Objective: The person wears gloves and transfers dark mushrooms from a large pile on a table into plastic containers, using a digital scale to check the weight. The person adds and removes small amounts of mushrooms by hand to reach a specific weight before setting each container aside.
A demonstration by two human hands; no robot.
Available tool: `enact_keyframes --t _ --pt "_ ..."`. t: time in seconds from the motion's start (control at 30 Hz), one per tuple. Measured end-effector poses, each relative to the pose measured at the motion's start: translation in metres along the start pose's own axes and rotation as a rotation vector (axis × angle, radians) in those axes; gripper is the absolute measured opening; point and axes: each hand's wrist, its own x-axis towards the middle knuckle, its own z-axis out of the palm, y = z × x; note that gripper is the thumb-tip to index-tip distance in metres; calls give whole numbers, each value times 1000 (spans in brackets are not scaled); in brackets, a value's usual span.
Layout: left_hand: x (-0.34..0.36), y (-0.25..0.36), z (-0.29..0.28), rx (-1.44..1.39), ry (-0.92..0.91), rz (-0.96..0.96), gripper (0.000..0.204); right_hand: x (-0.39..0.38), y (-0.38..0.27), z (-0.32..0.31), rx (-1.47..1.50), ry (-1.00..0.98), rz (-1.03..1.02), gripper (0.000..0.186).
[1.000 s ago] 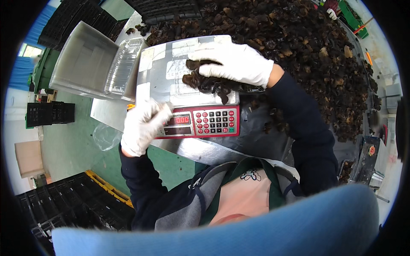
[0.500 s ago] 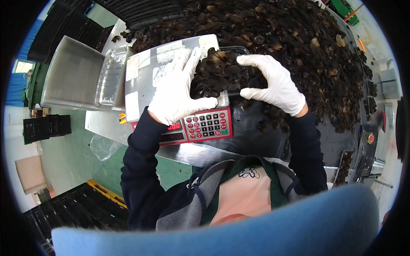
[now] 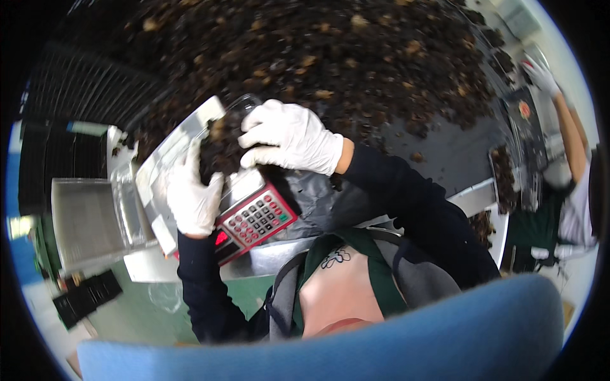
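A heap of dark wood ear mushrooms (image 3: 222,147) sits in a clear plastic tray (image 3: 245,101) on a red and silver digital scale (image 3: 257,219). The tray is mostly hidden by my hands and the heap. My white-gloved left hand (image 3: 193,198) is at the heap's left side, thumb and fingers spread. From the right, my gloved right hand (image 3: 289,138) curves around the heap with its fingers apart, fingertips at the mushrooms. Neither hand visibly closes on anything; blur hides the exact contact.
A broad pile of wood ear mushrooms (image 3: 305,63) covers the table's far side. Stacked clear trays (image 3: 89,222) stand left of the scale, with a black slatted crate (image 3: 89,89) behind. At right are a filled tray (image 3: 503,181) and another person's gloved hand (image 3: 541,75).
The view has turned, so the scale now appears tilted and further left. My hands remain around the heap, the right now nearer its front right. A co-worker has come into view at right.
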Motion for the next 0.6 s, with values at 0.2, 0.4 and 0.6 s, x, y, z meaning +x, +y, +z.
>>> enact_keyframes --t 0.2,0.4,0.6 --pt "-11 -12 -3 -665 -45 -22 98 -28 50 -65 -130 146 289 39" --pt "4 -12 -3 -709 -85 49 94 -64 153 -137 -680 137 648 61" --pt "-10 -16 -18 -753 114 17 88 -47 210 -133 -499 -82 774 42"
